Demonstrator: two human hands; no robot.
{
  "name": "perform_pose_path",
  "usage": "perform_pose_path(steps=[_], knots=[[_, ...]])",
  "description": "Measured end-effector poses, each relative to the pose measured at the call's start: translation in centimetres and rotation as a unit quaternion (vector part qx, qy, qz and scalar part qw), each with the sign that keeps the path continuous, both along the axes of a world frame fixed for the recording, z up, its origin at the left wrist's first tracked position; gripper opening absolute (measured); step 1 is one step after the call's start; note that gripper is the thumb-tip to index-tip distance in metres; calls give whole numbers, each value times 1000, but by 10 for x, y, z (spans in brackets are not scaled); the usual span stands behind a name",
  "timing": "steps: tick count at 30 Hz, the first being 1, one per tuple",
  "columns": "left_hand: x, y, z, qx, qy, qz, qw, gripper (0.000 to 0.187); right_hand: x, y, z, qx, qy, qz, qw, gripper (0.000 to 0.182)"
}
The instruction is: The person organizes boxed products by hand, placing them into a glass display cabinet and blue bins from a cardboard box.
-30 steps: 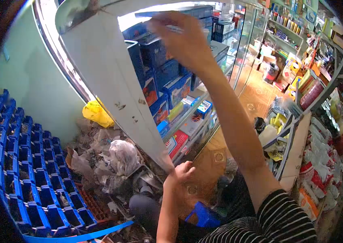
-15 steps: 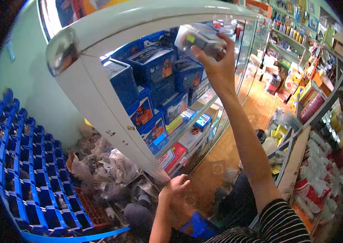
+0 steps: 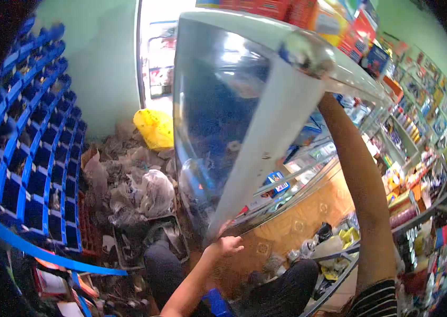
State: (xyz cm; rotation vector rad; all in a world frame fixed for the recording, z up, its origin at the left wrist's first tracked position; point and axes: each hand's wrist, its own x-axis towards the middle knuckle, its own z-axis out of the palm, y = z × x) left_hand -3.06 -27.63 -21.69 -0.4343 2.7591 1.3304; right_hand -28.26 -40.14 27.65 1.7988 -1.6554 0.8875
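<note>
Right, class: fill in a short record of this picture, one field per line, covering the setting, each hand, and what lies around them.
Setting: shop with packed shelves
Left hand: grips the bottom corner of the glass cabinet
Right hand: hidden; the arm reaches up behind the cabinet's white frame
Floor, left: plastic bags, yellow bag
Left wall: blue bins

One glass display cabinet with a white metal frame (image 3: 265, 153) stands here. One yellow plastic bag (image 3: 154, 128) lies on the floor among several crumpled clear plastic bags (image 3: 152, 193), too tangled to count. One wall rack of many small blue plastic bins (image 3: 33, 153) hangs alongside. Two bare arms show; one hand (image 3: 227, 245) is visible.
</note>
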Motion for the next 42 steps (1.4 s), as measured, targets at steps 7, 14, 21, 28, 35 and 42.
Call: perform_pose_path(steps=[7, 14, 21, 28, 35, 42], knots=[[4, -4, 34, -6, -22, -22, 1000, 47, -6, -4, 11, 65, 40, -40, 996, 73], [11, -5, 19, -46, 45, 12, 998, 48, 3, 1, 22, 64, 71, -48, 994, 79], [26, -6, 39, 13, 43, 46, 998, 45, 59, 113, -3, 31, 35, -57, 997, 84], [17, -4, 52, 39, 27, 6, 999, 46, 47, 113, -67, -67, -60, 2, 996, 71], [12, -6, 25, 21, 21, 11, 999, 46, 25, 109, -46, -254, -213, 24, 943, 55], [15, -3, 54, 50, 8, 21, 998, 50, -56, -6, -35, -288, 113, -47, 950, 48]])
